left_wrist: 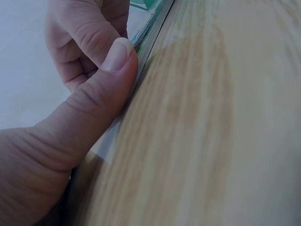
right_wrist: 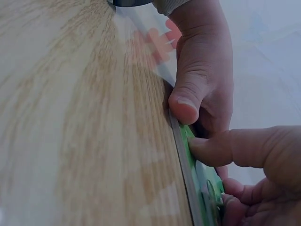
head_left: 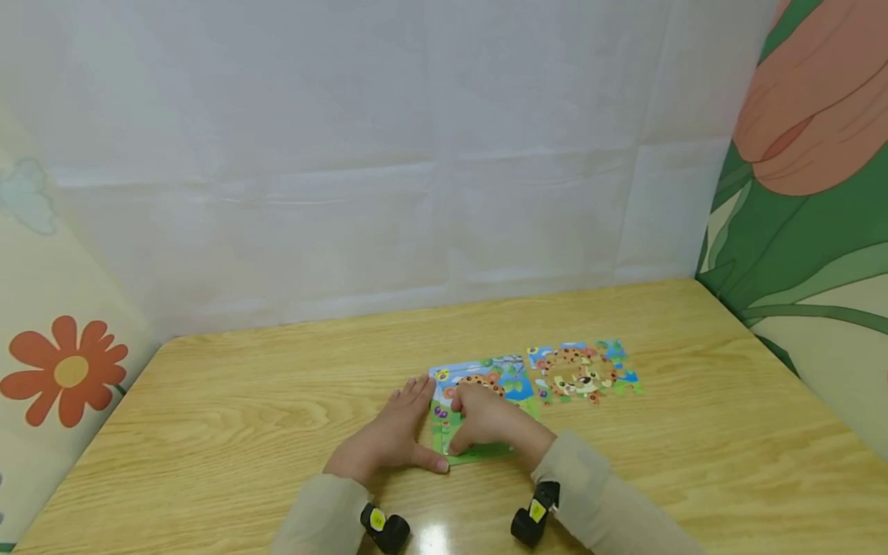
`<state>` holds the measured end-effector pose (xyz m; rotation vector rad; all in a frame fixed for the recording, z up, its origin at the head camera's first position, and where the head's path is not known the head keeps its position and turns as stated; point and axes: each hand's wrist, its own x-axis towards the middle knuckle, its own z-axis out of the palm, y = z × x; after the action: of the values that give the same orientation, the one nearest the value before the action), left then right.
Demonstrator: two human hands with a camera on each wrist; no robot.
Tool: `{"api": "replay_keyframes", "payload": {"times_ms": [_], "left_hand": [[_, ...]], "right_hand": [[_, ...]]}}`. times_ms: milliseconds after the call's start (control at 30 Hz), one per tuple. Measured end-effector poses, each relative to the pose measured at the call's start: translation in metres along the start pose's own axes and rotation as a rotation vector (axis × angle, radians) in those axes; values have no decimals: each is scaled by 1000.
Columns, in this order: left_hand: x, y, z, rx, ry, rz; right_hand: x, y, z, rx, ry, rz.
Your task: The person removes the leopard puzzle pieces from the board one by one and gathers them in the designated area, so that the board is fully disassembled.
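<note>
A colourful puzzle board [head_left: 509, 379] with a green lower part lies flat on the wooden table [head_left: 243, 401]. My left hand [head_left: 388, 441] rests beside its left edge with straight fingers, the thumb [left_wrist: 110, 75] pressing against the board's near edge [left_wrist: 151, 29]. My right hand [head_left: 496, 424] lies on top of the board with curled fingers, and its thumb [right_wrist: 221, 149] pinches the green near edge [right_wrist: 194, 157]. The left thumb [right_wrist: 184, 104] touches that same edge a little further along. Most of the board's middle is hidden under the right hand.
A joined group of puzzle pieces [head_left: 584, 371] showing a spotted animal lies just right of the board. White sheeting hangs behind the table, and flowered panels stand at both sides. The bare wood reaches to the left and right edges.
</note>
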<state>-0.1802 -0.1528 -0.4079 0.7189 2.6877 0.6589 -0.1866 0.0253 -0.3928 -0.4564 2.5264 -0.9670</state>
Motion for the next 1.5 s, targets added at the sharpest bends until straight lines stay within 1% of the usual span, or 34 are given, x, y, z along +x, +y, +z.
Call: {"api": "replay_keyframes", "payload": {"times_ms": [133, 433, 533, 700, 800, 900, 967, 1067, 1200, 1267, 1400, 1500], "left_hand": [[-1, -1, 0, 0, 3, 0], [-2, -2, 1, -5, 12, 14], [-2, -2, 1, 0, 13, 16], [-1, -1, 2, 1, 18, 15], [-1, -1, 1, 9, 20, 8], [-1, -1, 0, 18, 12, 2], [-1, -1, 0, 23, 6, -6], [-1, -1, -1, 21, 3, -7], [-2, 0, 1, 13, 13, 4], [-2, 0, 1, 13, 13, 4], [-1, 0, 1, 7, 14, -2], [-1, 0, 1, 2, 12, -9]], "right_hand": [[1, -1, 2, -15, 4, 11], [0, 0, 4, -6, 38, -28], [-2, 2, 5, 44, 47, -34], [-4, 8, 8, 169, 77, -51], [-3, 13, 10, 276, 106, -69], [-2, 20, 10, 401, 135, -107], [-2, 24, 10, 457, 152, -129], [-2, 27, 8, 491, 177, -124], [-4, 27, 6, 496, 211, -66], [-3, 27, 4, 518, 234, -43], [-3, 29, 0, 563, 277, -26], [-3, 32, -4, 588, 290, -23]]}}
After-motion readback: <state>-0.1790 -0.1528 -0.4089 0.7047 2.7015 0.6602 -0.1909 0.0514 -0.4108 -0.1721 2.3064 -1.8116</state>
